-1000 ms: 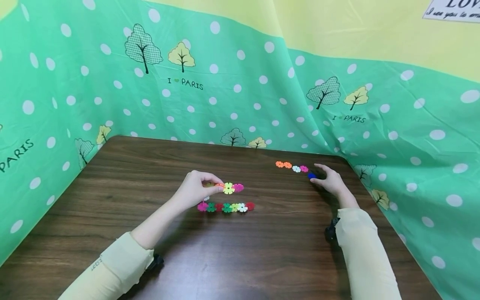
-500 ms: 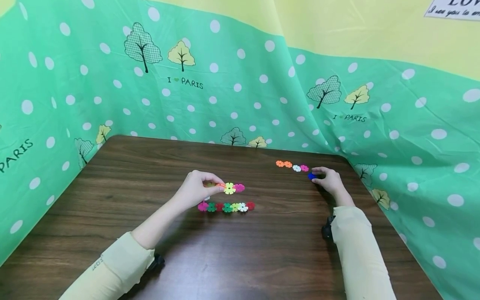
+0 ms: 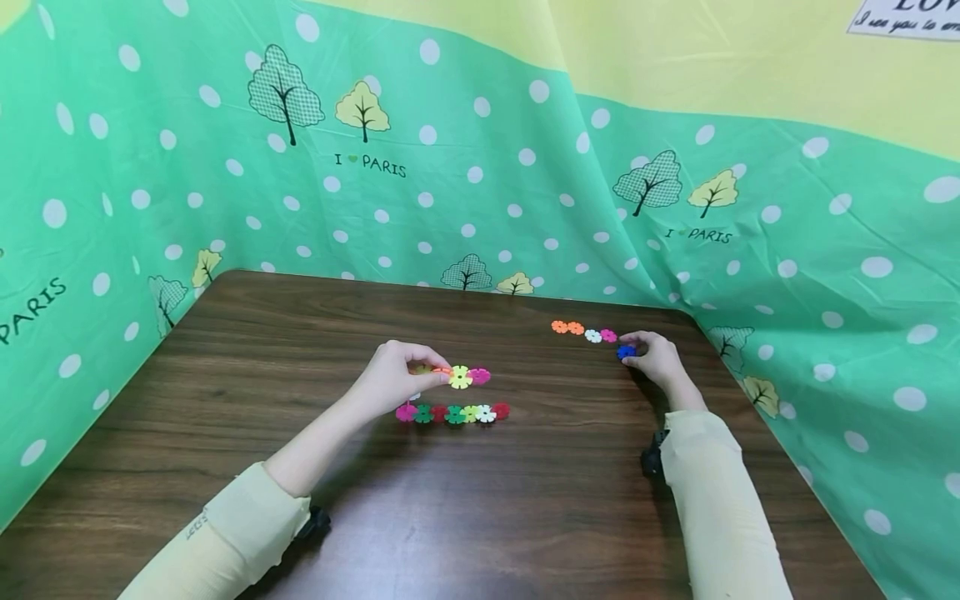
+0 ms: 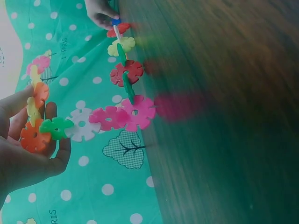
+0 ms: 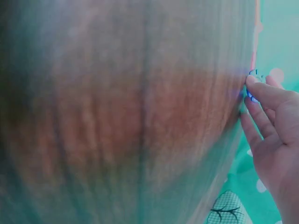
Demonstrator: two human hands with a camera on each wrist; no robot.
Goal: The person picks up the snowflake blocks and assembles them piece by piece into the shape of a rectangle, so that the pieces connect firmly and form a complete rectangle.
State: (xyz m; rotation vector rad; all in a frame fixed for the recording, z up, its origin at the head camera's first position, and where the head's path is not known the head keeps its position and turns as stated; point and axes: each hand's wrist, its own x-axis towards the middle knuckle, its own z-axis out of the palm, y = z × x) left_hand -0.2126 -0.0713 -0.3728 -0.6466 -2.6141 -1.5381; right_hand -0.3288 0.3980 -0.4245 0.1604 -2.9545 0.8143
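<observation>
My left hand (image 3: pixel 397 375) pinches a linked chain of flower-shaped plastic discs by its upper row, where a yellow disc (image 3: pixel 461 377) and a pink disc (image 3: pixel 480 377) stick out past the fingertips. In the left wrist view the chain bends like a U: a white disc (image 4: pixel 82 124) and pink discs lead down to a lower row along the table, with a red disc (image 4: pixel 127 73) in it. Over at the right, my right hand (image 3: pixel 660 362) holds a blue flower disc (image 3: pixel 626 353) between thumb and fingers; the right wrist view shows its blue edge (image 5: pixel 252 98) at the fingertips.
Loose discs lie on the brown table (image 3: pixel 525 500) just left of the right hand: two orange discs (image 3: pixel 567 327), a white disc (image 3: pixel 593 337) and a pink disc (image 3: pixel 608 336). A green dotted curtain (image 3: pixel 480 200) hangs behind the table and along its sides.
The right hand has closed its spread thumb and fingers on the blue disc, which has shifted slightly to the right and shows more. The left hand and the chain stay nearly still.
</observation>
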